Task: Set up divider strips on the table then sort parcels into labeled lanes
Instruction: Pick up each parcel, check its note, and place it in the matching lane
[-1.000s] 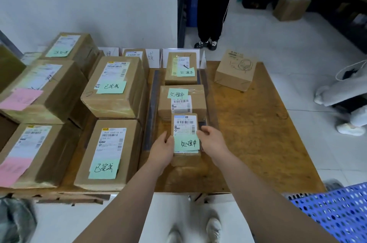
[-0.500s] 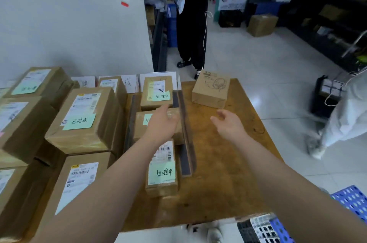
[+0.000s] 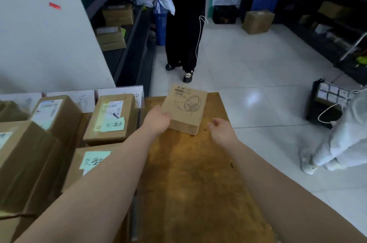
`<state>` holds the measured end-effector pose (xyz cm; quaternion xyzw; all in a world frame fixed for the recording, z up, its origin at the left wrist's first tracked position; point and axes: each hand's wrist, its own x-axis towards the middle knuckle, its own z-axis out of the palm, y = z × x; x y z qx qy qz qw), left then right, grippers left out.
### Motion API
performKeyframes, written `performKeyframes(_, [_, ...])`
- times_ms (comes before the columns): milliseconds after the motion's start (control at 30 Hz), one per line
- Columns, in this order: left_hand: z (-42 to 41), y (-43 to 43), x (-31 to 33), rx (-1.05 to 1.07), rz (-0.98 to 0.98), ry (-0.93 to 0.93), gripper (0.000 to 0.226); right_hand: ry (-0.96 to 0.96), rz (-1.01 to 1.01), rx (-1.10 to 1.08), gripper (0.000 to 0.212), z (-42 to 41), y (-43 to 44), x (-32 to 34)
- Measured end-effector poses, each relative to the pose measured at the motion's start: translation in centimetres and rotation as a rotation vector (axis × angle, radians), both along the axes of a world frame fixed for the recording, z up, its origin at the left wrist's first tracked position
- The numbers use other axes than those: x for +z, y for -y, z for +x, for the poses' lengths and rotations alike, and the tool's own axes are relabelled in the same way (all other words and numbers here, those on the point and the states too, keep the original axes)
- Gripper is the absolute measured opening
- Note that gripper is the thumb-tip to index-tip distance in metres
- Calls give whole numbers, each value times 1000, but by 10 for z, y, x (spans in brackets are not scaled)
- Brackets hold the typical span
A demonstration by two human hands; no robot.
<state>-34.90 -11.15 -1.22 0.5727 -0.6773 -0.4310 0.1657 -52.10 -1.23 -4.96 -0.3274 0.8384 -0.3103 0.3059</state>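
Observation:
A small brown headphone box (image 3: pixel 185 108) with a line drawing on its lid lies at the far end of the wooden table (image 3: pixel 188 173). My left hand (image 3: pixel 156 121) holds its near-left corner, thumb on the lid. My right hand (image 3: pixel 221 130) hovers just off the box's near-right corner, fingers loosely curled and empty. In the lane to the left stand a parcel with a green note (image 3: pixel 112 117) and a nearer one (image 3: pixel 93 161), partly hidden by my left forearm. White lane label cards (image 3: pixel 79 100) stand at the back. A dark divider strip (image 3: pixel 134 221) shows under my forearm.
Larger parcels (image 3: pixel 25 159) fill the table's left side against a white wall. A person in black (image 3: pixel 184 34) stands just beyond the table's far edge. A person in white (image 3: pixel 341 143) crouches on the right. Shelves and a floor carton (image 3: pixel 258 21) lie behind.
Both hands let go of the small labelled parcel in the middle lane and reached forward and right. My left hand now grips the headphone box; the view tilted up.

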Motion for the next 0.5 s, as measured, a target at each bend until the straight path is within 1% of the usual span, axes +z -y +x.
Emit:
performKeyframes(133, [-26,28,-25,27,72,76,48,63,21,26,50,-22,30,-21])
performKeyframes(267, [-43,54,-44,15,75,191,45,150,-51,32,43,-31,49,-43])
performKeyframes(367, [-50,65,-56,18,102,214,45,223,-44,77,42,-34,57,-57])
performKeyframes(433, [-52,66,-63,16,132,192,51,324,-39,91,44,-35,60,-65])
performKeyframes(500, [-54,60,-67,26,150,173,63,423,-65,49,45,-35,57,-68])
